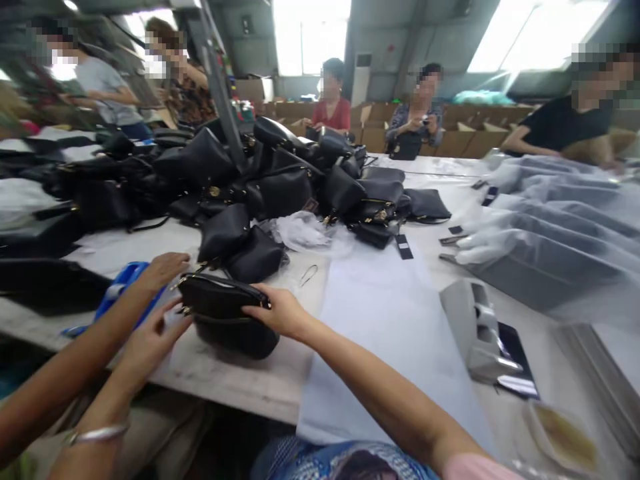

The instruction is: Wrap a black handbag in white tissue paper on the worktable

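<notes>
A small black handbag (230,327) with a zip along its top and gold-coloured fittings is tilted up at the table's near edge. My right hand (277,310) grips its right end, thumb on the near face and fingers behind the top edge. At the other end, my left hand (153,343), with a silver bangle at its wrist, has thumb and fingertips on the corner by the gold fittings. Just beyond stand two more black bags (223,233), one leaning on the other. A thin loop (309,275) lies on the table to their right.
A co-worker's hand (167,267) reaches past my left hand, near a blue object (120,293). Black bags (285,190) are heaped behind. On the right lie a white sheet (380,333), a grey tape dispenser (473,333), a phone (520,363) and plastic-wrapped bags (540,267). Several people work beyond.
</notes>
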Demonstrator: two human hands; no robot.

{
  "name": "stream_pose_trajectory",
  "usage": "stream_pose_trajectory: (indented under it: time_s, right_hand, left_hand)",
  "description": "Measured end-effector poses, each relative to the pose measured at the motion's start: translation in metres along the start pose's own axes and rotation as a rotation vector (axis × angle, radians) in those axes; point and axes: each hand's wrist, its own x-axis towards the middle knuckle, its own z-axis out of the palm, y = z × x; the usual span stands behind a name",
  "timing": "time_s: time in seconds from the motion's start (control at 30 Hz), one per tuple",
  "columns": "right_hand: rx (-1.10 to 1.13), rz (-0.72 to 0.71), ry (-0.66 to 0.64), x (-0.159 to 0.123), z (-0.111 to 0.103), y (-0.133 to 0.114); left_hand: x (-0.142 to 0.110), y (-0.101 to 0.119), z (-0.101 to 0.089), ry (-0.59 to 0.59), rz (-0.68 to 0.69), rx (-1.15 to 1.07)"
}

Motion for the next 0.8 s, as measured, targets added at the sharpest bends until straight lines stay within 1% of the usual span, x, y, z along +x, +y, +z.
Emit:
stream_pose_trajectory:
  time_s: [0.03, 0.1, 0.2, 0.27, 0.33, 0.4, 0.47, 0.53, 0.57, 0.6, 0.63, 0.67, 0.7, 0.77, 0.8]
  right_hand:
    - [0.037, -0.016, -0.005, -0.012, -0.016, -0.001]
    - [0.098, -0.033, -0.017, -0.04, -0.051, -0.007]
    - [0.144, -0.019, -0.006, -0.084, -0.099, -0.014]
    - [0.142, -0.009, 0.023, -0.111, -0.125, -0.015]
    - [0.109, 0.007, 0.094, -0.136, -0.146, -0.011]
    - [0.045, 0.036, 0.239, -0.161, -0.163, -0.005]
    - [-0.054, 0.08, 0.461, -0.186, -0.177, 0.001]
    - [-0.175, 0.131, 0.734, -0.211, -0.19, 0.004]
    - [-0.229, 0.153, 0.873, -0.222, -0.196, 0.006]
    - [-0.272, 0.171, 1.002, -0.232, -0.201, 0.007]
    - [-0.3, 0.177, 1.117, -0.242, -0.206, 0.008]
    - [-0.31, 0.168, 1.215, -0.252, -0.209, 0.009]
    - [-0.306, 0.144, 1.293, -0.261, -0.211, 0.01]
    - [-0.292, 0.08, 1.387, -0.28, -0.213, 0.012]
    - [-0.297, 0.057, 1.397, -0.29, -0.213, 0.013]
  left_hand:
    - [-0.008, 0.002, 0.002, 0.003, 0.015, -0.021]
    - [-0.025, 0.01, 0.01, -0.05, 0.075, -0.06]
    - [-0.046, 0.032, 0.035, -0.135, 0.191, -0.038]
    - [-0.049, 0.049, 0.055, -0.189, 0.295, -0.001]
    - [-0.043, 0.07, 0.069, -0.21, 0.441, 0.022]
    - [-0.036, 0.098, 0.073, -0.158, 0.579, 0.049]
    - [-0.036, 0.133, 0.07, -0.033, 0.656, 0.077]
    - [-0.047, 0.172, 0.071, 0.09, 0.694, 0.015]
    - [-0.056, 0.19, 0.075, 0.135, 0.701, -0.025]
    - [-0.067, 0.205, 0.082, 0.139, 0.71, -0.078]
    - [-0.08, 0.217, 0.092, 0.091, 0.739, -0.132]
    - [-0.094, 0.225, 0.104, -0.01, 0.786, -0.17]
    - [-0.109, 0.23, 0.118, -0.144, 0.852, -0.187]
    - [-0.138, 0.23, 0.147, -0.428, 1.001, -0.153]
    - [-0.151, 0.228, 0.16, -0.544, 1.069, -0.112]
